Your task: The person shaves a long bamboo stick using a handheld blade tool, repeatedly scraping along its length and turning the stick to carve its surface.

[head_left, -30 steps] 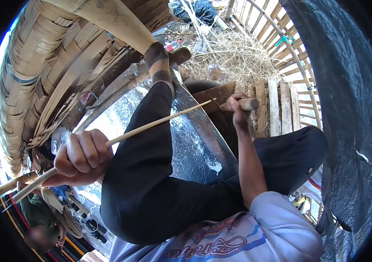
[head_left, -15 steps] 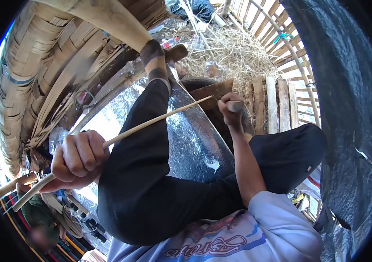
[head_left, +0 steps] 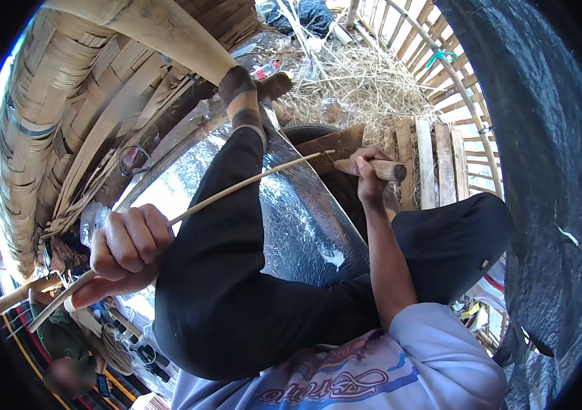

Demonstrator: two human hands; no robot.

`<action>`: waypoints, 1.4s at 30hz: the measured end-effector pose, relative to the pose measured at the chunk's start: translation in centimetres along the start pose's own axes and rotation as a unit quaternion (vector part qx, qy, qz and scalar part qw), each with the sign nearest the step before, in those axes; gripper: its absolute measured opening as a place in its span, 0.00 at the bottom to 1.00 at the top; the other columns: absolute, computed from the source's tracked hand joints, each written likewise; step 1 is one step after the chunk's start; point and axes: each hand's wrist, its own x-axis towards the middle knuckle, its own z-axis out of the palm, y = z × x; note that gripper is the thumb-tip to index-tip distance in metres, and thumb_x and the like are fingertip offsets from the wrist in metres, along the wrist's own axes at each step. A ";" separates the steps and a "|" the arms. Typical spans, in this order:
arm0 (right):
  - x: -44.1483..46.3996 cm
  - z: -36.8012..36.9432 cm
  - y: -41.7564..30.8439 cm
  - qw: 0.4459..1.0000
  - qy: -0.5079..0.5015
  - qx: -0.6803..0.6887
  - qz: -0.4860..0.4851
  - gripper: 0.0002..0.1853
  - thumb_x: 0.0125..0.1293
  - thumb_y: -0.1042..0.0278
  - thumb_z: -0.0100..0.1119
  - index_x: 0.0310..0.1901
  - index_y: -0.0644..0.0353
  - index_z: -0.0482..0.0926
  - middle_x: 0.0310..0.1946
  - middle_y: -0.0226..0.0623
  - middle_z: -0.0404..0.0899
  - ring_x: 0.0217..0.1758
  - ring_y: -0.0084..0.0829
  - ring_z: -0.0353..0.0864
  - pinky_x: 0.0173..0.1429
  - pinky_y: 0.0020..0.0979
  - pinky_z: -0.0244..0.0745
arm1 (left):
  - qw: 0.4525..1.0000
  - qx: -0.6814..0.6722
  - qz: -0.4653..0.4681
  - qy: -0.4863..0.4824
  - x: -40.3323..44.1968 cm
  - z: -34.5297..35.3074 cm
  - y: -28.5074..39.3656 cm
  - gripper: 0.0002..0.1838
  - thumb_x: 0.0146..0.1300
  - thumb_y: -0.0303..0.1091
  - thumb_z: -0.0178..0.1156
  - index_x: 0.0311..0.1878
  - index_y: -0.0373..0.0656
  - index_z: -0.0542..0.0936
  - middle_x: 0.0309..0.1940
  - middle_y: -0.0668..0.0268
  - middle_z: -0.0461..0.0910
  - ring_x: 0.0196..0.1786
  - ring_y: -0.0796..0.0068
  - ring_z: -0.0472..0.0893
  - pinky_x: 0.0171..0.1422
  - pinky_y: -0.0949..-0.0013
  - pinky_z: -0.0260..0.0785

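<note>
My left hand (head_left: 130, 246) is closed around a long, thin, pale stick (head_left: 243, 183), which looks like bamboo or wood. The stick slants up to the right across my raised knee, its short rear end poking out below the fist. At its far tip, my right hand (head_left: 370, 171) grips a thick round wooden handle (head_left: 390, 171). The tool looks like a knife; only a thin dark line shows near the stick's tip, so its blade is hard to make out. Whether blade and stick touch, I cannot tell.
My dark-trousered legs (head_left: 215, 273) surround a shiny plastic sheet (head_left: 304, 212). A brown board (head_left: 335, 142) lies behind the stick's tip. Straw (head_left: 373, 82) covers the ground beyond. Woven bamboo (head_left: 38, 116) stands left, a dark tarp (head_left: 544, 171) right. Another person (head_left: 65, 345) is at lower left.
My right hand has turned, so the handle that pointed toward me now points right. My left hand and the stick have shifted slightly to the right.
</note>
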 end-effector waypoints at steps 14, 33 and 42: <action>-0.5 1.2 -2.4 0.998 -0.047 0.032 -0.028 0.07 0.53 0.72 0.51 0.22 0.61 0.65 0.15 0.32 0.65 0.20 0.23 0.62 0.28 0.25 0.58 | 0.999 0.007 0.016 0.031 0.6 0.3 -0.4 0.32 0.62 0.66 0.48 0.14 0.52 0.56 0.06 0.77 0.51 0.07 0.88 0.49 0.11 0.79 0.38; -2.4 6.8 -13.0 0.976 -0.149 0.098 -0.125 0.08 0.52 0.70 0.55 0.22 0.62 0.67 0.13 0.35 0.68 0.17 0.25 0.64 0.25 0.27 0.60 | 0.999 0.011 0.022 0.043 0.0 -0.1 0.0 0.32 0.61 0.67 0.48 0.14 0.52 0.56 0.06 0.76 0.51 0.06 0.87 0.50 0.10 0.79 0.38; -2.8 6.4 -12.3 0.982 -0.093 0.126 -0.106 0.07 0.52 0.71 0.53 0.23 0.62 0.66 0.15 0.35 0.68 0.18 0.26 0.64 0.27 0.27 0.60 | 0.999 0.009 0.015 0.042 -0.2 0.0 0.1 0.33 0.60 0.68 0.49 0.14 0.52 0.55 0.06 0.77 0.51 0.07 0.87 0.49 0.11 0.80 0.38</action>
